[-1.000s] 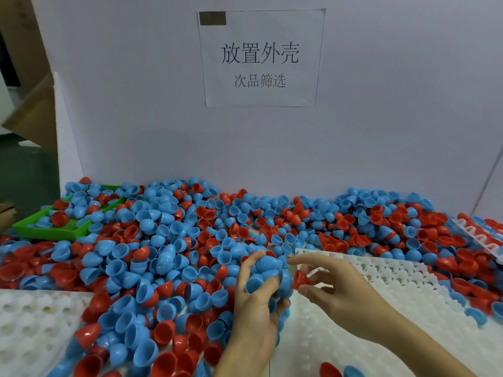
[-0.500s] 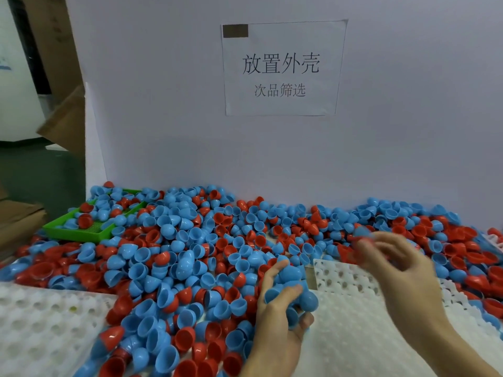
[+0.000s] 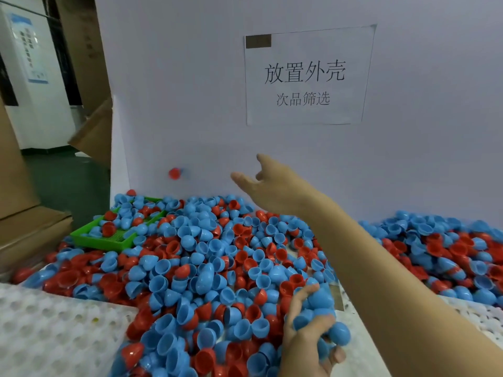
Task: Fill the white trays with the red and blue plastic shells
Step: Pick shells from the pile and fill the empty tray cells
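Standing at the back:
Board [image 3: 190, 104]: white, upright behind everything; paper sign [image 3: 307, 74] taped on it with printed characters.
Shells [image 3: 206, 257]: red and blue pile spread across the tabletop from the board forward, between and over the trays.
Trays: left tray [image 3: 54, 327] at lower left, pockets bare where visible; right tray [image 3: 484, 314] at lower right, mostly hidden by the arm and shells.
Basket [image 3: 109, 242]: green, far left of pile, holding shells.
Right hand [image 3: 269, 183]: raised before the board, fingers spread, holding nothing.
Left hand [image 3: 307, 330]: low centre, fingers curled round a bunch of blue shells [image 3: 318, 303].
Red shell [image 3: 174, 173]: blurred, in mid-air before the board, above the basket.
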A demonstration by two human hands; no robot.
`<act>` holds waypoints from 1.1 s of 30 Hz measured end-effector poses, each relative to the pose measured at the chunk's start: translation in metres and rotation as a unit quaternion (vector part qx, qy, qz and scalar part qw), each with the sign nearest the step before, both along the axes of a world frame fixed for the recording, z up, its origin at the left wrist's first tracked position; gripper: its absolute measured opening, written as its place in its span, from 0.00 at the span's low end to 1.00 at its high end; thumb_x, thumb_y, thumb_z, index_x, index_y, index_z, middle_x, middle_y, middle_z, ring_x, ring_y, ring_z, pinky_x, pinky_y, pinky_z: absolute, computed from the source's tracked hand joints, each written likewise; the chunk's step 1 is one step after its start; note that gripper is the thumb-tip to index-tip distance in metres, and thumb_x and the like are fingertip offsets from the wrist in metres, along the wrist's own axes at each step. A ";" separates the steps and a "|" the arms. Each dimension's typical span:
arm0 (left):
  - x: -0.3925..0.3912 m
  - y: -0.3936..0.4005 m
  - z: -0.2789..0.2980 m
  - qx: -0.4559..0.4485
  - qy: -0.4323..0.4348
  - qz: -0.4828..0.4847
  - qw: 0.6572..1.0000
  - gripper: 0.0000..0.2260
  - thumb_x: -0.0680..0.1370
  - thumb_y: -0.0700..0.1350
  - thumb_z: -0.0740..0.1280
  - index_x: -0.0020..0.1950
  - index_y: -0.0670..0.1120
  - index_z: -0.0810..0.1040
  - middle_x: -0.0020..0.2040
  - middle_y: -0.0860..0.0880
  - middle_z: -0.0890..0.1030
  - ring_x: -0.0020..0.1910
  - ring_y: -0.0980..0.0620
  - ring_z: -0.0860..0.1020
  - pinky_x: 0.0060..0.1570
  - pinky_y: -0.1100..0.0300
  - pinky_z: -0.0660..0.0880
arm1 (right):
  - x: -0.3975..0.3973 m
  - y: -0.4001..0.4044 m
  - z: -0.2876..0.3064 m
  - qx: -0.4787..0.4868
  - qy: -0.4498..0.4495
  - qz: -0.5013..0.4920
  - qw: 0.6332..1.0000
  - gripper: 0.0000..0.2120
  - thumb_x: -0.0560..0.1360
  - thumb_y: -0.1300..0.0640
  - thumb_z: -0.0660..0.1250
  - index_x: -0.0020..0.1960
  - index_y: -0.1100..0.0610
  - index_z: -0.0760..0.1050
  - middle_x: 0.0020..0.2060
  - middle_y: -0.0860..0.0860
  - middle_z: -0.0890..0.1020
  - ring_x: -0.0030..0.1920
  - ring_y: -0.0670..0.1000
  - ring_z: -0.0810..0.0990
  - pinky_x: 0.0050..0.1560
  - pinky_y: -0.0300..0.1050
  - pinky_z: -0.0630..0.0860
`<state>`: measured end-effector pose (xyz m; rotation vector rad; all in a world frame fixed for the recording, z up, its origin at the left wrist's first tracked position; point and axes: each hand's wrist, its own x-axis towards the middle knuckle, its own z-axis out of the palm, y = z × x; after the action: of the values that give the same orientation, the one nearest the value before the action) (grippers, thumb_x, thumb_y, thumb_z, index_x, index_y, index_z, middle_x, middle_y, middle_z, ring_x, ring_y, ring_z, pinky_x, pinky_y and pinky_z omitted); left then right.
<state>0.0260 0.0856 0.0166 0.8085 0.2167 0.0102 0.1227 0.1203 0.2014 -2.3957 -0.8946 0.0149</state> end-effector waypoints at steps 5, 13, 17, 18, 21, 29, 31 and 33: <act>0.000 -0.006 -0.002 -0.004 -0.010 -0.003 1.000 0.20 0.74 0.31 0.69 0.52 0.57 0.85 0.62 0.41 0.77 0.45 0.44 0.75 0.29 0.59 0.72 | -0.007 -0.067 -0.035 -0.031 -0.001 -0.011 0.999 0.21 0.81 0.44 0.61 0.69 0.53 0.74 0.61 0.50 0.82 0.58 0.50 0.80 0.57 0.42 0.73; -0.002 -0.013 0.000 0.033 -0.015 0.026 0.999 0.20 0.75 0.37 0.70 0.55 0.63 0.83 0.62 0.46 0.79 0.46 0.47 0.73 0.30 0.60 0.70 | -0.020 -0.171 -0.091 -0.035 0.066 -0.038 0.997 0.06 0.79 0.48 0.67 0.55 0.43 0.79 0.46 0.42 0.82 0.42 0.44 0.83 0.45 0.40 0.81; -0.007 -0.017 -0.001 0.051 -0.039 0.017 0.998 0.24 0.75 0.38 0.70 0.60 0.67 0.80 0.60 0.50 0.82 0.45 0.50 0.74 0.30 0.60 0.70 | -0.030 -0.187 -0.116 -0.011 0.134 -0.003 0.991 0.10 0.78 0.48 0.70 0.59 0.44 0.78 0.46 0.44 0.83 0.43 0.44 0.84 0.43 0.38 0.79; -0.007 -0.018 -0.002 0.059 -0.039 0.012 0.997 0.25 0.75 0.38 0.70 0.60 0.68 0.80 0.56 0.52 0.84 0.45 0.50 0.76 0.31 0.60 0.70 | -0.032 -0.187 -0.120 0.010 0.136 -0.010 0.991 0.10 0.77 0.48 0.70 0.59 0.44 0.78 0.46 0.45 0.83 0.43 0.44 0.84 0.40 0.36 0.78; -0.008 -0.018 -0.004 0.087 -0.054 -0.022 0.994 0.27 0.73 0.38 0.73 0.62 0.68 0.79 0.48 0.53 0.86 0.40 0.54 0.79 0.31 0.60 0.70 | -0.036 -0.185 -0.130 0.048 0.103 -0.044 0.993 0.10 0.76 0.44 0.70 0.56 0.44 0.78 0.43 0.46 0.83 0.40 0.45 0.84 0.41 0.38 0.80; -0.008 -0.020 -0.005 0.086 -0.031 0.016 0.996 0.24 0.76 0.35 0.70 0.59 0.65 0.81 0.54 0.49 0.85 0.42 0.51 0.83 0.30 0.59 0.72 | -0.034 -0.185 -0.143 0.159 0.140 -0.124 0.969 0.04 0.77 0.56 0.71 0.51 0.51 0.80 0.39 0.50 0.86 0.39 0.47 0.85 0.42 0.43 0.82; -0.006 -0.019 -0.007 0.082 -0.020 0.030 0.996 0.21 0.75 0.37 0.72 0.56 0.64 0.82 0.55 0.47 0.84 0.46 0.47 0.82 0.33 0.57 0.75 | -0.034 -0.187 -0.144 0.179 0.144 -0.136 0.964 0.04 0.77 0.56 0.71 0.51 0.50 0.80 0.40 0.49 0.85 0.39 0.47 0.85 0.43 0.45 0.83; -0.006 -0.018 -0.005 0.080 -0.015 0.036 0.996 0.19 0.69 0.43 0.78 0.54 0.63 0.82 0.55 0.48 0.84 0.51 0.44 0.82 0.36 0.55 0.78 | -0.035 -0.187 -0.145 0.186 0.144 -0.129 0.963 0.05 0.76 0.55 0.72 0.52 0.49 0.80 0.42 0.48 0.85 0.40 0.47 0.85 0.44 0.43 0.82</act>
<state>0.0201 0.0674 0.0116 0.9600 0.2185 0.1095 0.0875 -0.0670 0.0564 -2.0698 -0.4027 0.0859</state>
